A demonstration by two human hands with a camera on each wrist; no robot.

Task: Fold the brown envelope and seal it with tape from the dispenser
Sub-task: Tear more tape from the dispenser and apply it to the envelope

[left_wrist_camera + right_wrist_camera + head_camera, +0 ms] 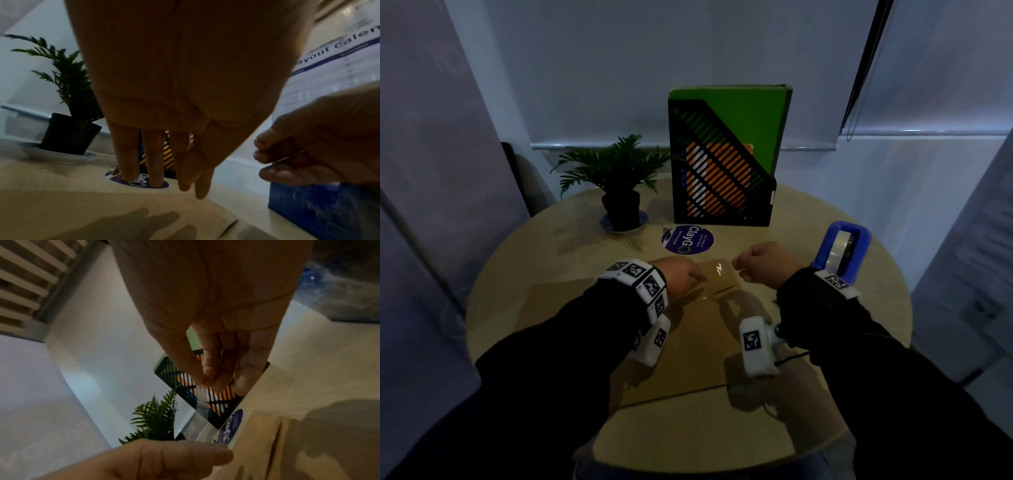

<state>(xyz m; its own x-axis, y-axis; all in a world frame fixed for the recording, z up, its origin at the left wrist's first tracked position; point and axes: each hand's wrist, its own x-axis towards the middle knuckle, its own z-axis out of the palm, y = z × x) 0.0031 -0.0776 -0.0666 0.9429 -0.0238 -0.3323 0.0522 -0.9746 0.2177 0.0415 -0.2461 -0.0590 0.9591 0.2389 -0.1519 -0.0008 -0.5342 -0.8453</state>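
The brown envelope (698,346) lies flat on the round table (534,260), its flap edge (277,431) beneath my hands. A short strip of clear tape (719,269) stretches between my hands just above the envelope's far edge. My right hand (756,263) pinches one end with thumb and fingertips (207,379). My left hand (683,277) holds the other end (205,439) at its fingertips (195,188); the pinch itself is hard to see. The blue tape dispenser (842,248) stands right of my right wrist.
A black slotted file holder (722,178) with a green folder stands at the back. A potted plant (619,195) on a saucer sits to its left. A round purple sticker (687,240) lies just beyond the envelope. Walls close in on both sides.
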